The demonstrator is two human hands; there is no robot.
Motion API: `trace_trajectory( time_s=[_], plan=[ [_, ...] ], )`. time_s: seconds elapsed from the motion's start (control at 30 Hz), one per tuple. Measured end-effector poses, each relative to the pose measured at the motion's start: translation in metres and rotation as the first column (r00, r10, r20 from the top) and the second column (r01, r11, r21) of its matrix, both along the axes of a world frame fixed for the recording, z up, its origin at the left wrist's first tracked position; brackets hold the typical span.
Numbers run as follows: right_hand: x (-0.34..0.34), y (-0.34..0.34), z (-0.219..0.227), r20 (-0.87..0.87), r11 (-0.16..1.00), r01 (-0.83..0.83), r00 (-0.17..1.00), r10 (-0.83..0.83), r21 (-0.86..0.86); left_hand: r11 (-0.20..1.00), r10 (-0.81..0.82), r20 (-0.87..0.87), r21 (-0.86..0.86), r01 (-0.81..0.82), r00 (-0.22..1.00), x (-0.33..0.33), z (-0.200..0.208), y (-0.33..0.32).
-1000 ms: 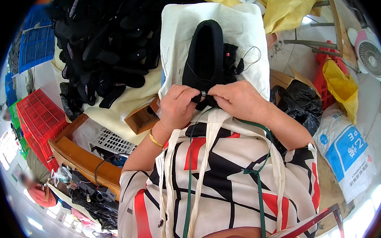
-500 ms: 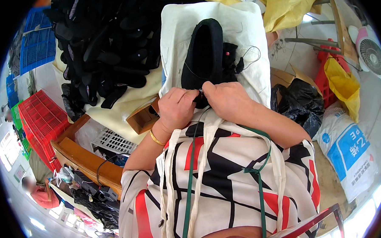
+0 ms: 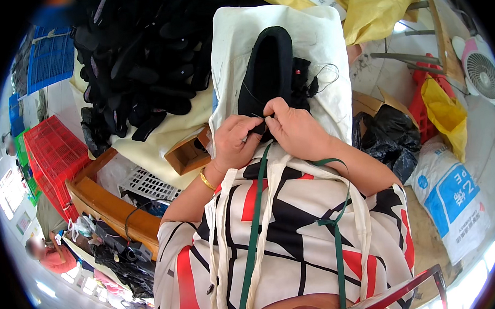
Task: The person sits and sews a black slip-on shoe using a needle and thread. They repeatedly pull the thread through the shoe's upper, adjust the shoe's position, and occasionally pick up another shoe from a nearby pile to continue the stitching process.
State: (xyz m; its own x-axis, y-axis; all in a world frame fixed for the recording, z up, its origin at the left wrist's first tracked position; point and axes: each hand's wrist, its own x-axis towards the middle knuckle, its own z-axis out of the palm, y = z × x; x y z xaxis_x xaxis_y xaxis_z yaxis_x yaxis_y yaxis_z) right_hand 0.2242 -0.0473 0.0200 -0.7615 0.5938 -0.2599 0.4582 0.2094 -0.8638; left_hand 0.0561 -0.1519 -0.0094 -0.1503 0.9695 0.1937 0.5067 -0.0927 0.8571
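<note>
A black slip-on shoe (image 3: 274, 43) lies on a white cloth-covered surface (image 3: 322, 29) in front of me, its opening facing up. At its near end, my left hand (image 3: 234, 139) is closed, its fingers bent against the dark fabric. My right hand (image 3: 295, 131) pinches thumb and forefinger close to the left fingertips. Whatever small thing the right fingers hold is too fine to make out. A thin dark thread (image 3: 247, 90) crosses the shoe's left side. Beside the shoe on the right sits a small black bundle (image 3: 300, 75) with a loop of dark thread (image 3: 337, 73).
A large heap of black shoe pieces (image 3: 138, 65) fills the far left. Nearer are a small cardboard box (image 3: 188, 151), a wooden drawer (image 3: 114, 199) and a red crate (image 3: 54, 157). To the right are a black plastic bag (image 3: 388, 143), a white sack (image 3: 454, 200) and a fan (image 3: 481, 72).
My right hand's fingers have lifted slightly and bent into a tighter pinch. My left hand has turned and shifted a little to the right. The shoe has barely moved.
</note>
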Motion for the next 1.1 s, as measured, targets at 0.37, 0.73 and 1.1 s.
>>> trace_trajectory(
  time_s=[0.37, 0.73, 1.1],
  plan=[
    [-0.012, 0.044, 0.021, 0.025, 0.984, -0.141, 0.99, 0.139, 0.113, 0.987, -0.096, -0.089, 0.123, 0.107, 0.991, -0.007, 0.0, 0.006],
    [-0.056, 0.045, 0.004, -0.321, 0.861, 0.234, 0.943, -0.088, 0.451, 0.981, -0.185, -0.08, 0.053, 0.189, 0.979, -0.007, 0.0, 0.01],
    [0.022, 0.149, 0.09, -0.634, 0.804, 0.141, 0.543, -0.551, -0.578, 0.993, -0.084, 0.031, -0.076, 0.086, 0.996, -0.007, 0.013, 0.008]
  ],
)
